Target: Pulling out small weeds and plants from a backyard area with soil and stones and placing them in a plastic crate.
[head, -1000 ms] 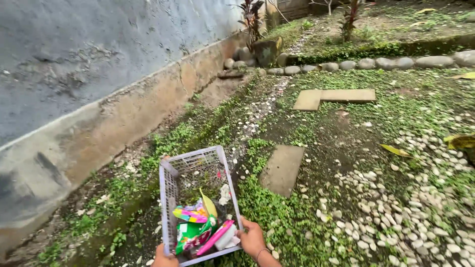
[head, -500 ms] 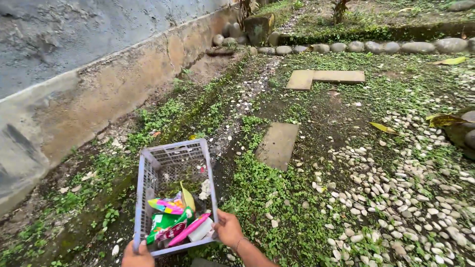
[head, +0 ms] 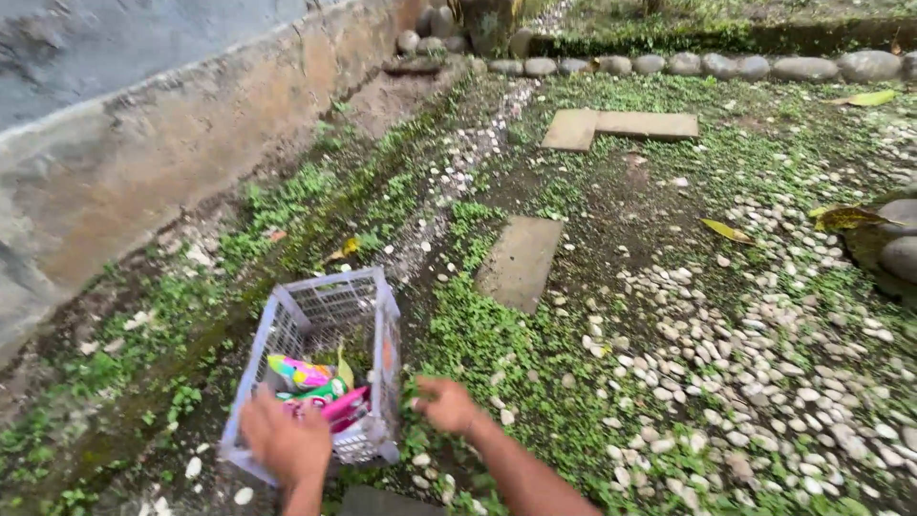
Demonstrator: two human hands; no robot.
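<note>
A pale lilac plastic basket (head: pixel 322 306) sits on the mossy ground by the wall, holding colourful wrappers (head: pixel 308 380) in pink, green and yellow. My left hand (head: pixel 284 440) rests on the basket's near rim, over the wrappers; its grip is blurred. My right hand (head: pixel 446 403) is off the basket, just to its right, fingers loosely curled above the low green plants (head: pixel 478 334).
A grey-and-tan wall (head: pixel 143 143) runs along the left. Flat stepping stones (head: pixel 521 260) lie ahead, a larger slab (head: pixel 621 124) farther on. White pebbles (head: pixel 764 382) cover the right. Round boulders (head: pixel 726 67) line the far edge.
My right hand has let go of the basket's right side and moved out over the plants. The basket now sits lower on the ground, and the view has tilted down.
</note>
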